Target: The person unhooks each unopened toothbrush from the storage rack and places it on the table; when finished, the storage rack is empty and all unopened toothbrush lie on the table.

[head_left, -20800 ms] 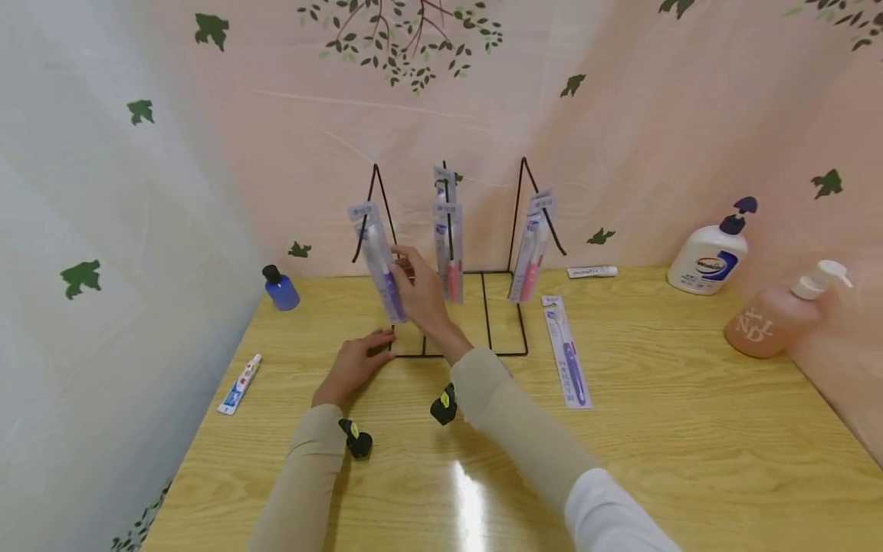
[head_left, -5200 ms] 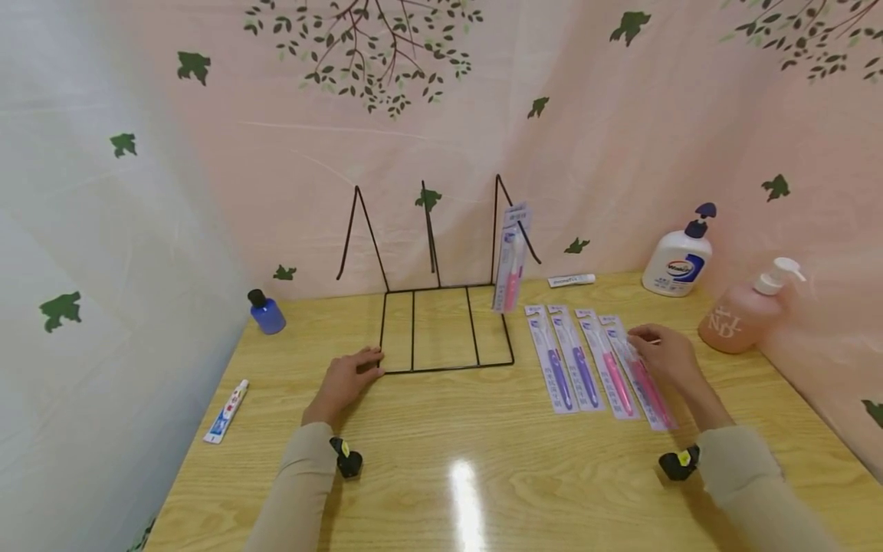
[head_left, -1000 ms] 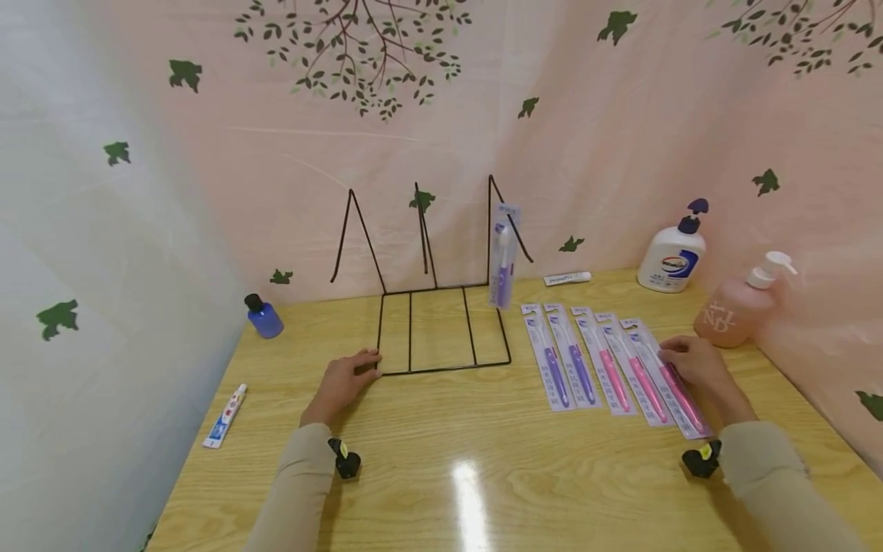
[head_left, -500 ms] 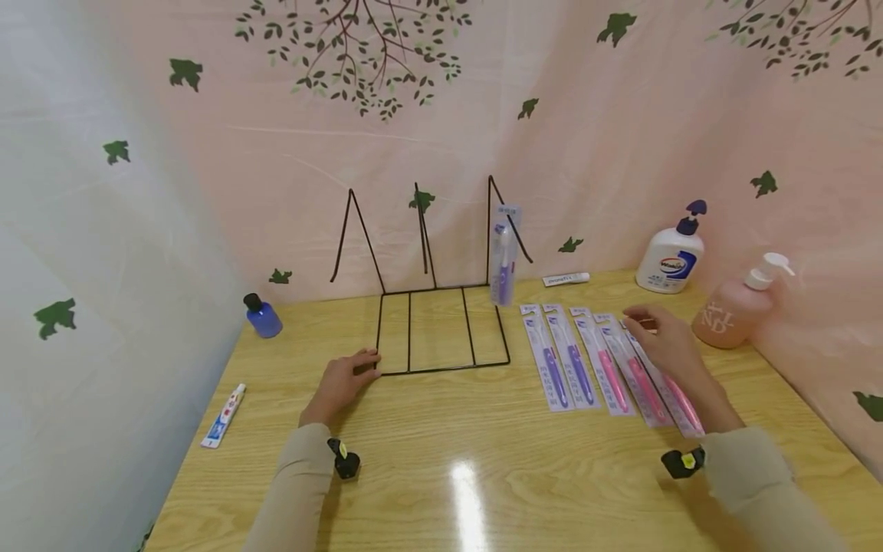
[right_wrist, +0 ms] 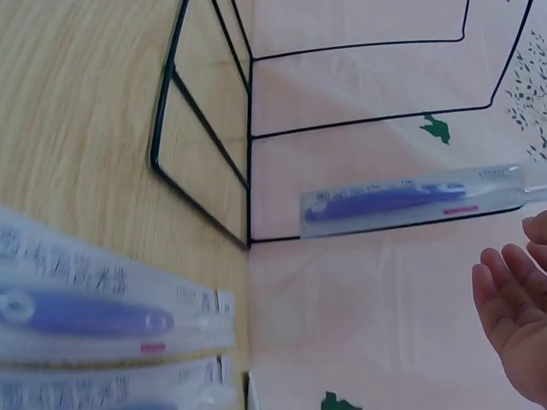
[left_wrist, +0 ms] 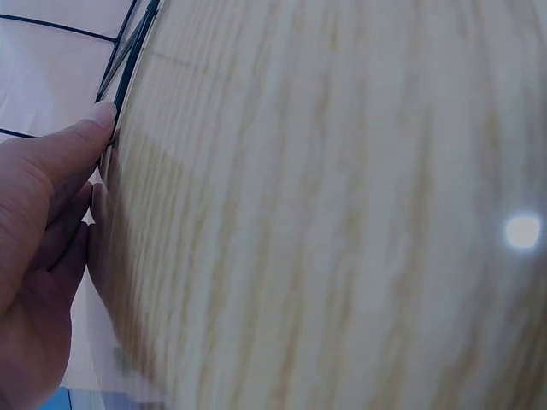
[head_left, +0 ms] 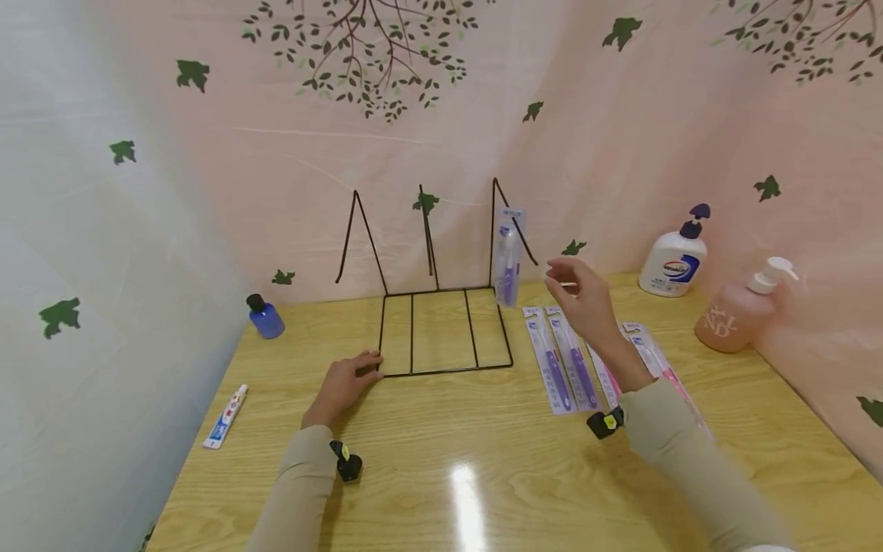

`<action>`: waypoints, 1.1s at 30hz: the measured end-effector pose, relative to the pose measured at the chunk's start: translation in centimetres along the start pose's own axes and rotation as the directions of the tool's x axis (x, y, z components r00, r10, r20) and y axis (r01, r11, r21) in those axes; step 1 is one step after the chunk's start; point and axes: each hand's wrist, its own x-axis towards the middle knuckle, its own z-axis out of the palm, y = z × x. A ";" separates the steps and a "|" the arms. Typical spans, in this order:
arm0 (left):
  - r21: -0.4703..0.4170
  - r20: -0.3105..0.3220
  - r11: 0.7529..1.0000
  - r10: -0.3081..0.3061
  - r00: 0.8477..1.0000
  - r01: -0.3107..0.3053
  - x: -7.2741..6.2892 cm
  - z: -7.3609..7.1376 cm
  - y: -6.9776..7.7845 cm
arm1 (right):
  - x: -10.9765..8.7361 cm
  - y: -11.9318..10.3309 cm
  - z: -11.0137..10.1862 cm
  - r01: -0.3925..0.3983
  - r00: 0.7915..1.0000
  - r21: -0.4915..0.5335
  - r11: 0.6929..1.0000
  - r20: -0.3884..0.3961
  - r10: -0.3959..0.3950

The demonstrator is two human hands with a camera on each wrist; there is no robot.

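My left hand [head_left: 343,389] rests at the front left corner of a black wire display rack [head_left: 444,371], thumb and fingers pinching its wire in the left wrist view. One packaged purple toothbrush [head_left: 508,268] hangs from the rack's right hook; the middle and left hooks are bare. Just right of that hook's tip, my right hand [head_left: 582,299] is raised, fingers loosely curled around nothing. Below it on the table lie two packaged purple toothbrushes [head_left: 554,368] and several packaged pink toothbrushes [head_left: 658,364], partly hidden by my right wrist.
A white pump bottle [head_left: 672,264] and a pink pump bottle [head_left: 734,314] stand at the right. A small white tube [head_left: 568,279] lies by the back edge, mostly hidden. At the left are a blue bottle [head_left: 266,318] and a toothpaste tube [head_left: 226,416].
Earlier, toothbrushes hung on all three hooks; the pink ones now lie in the table row. My right hand left the rightmost pink toothbrush and moved left and up toward the right hook.
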 end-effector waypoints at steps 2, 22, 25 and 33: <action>0.001 0.002 1.000 0.000 1.000 0.000 0.0 0.0 0.0 | 0.7 0.0 1.0 0.003 1.000 0.046 0.999 -0.015 -0.002; -0.005 0.017 1.000 -0.018 1.000 0.018 0.0 -0.2 0.4 | 2.7 -0.5 4.8 -0.107 0.994 0.302 0.947 0.012 0.108; 0.006 0.014 1.000 -0.015 1.000 0.015 0.0 -0.2 0.3 | 2.1 -0.7 4.3 -0.117 0.993 0.306 0.945 0.029 0.114; 0.041 -0.003 0.999 0.016 1.000 -0.016 0.1 -0.1 0.2 | 0.1 -2.4 2.0 -0.149 0.987 0.277 0.949 0.108 0.123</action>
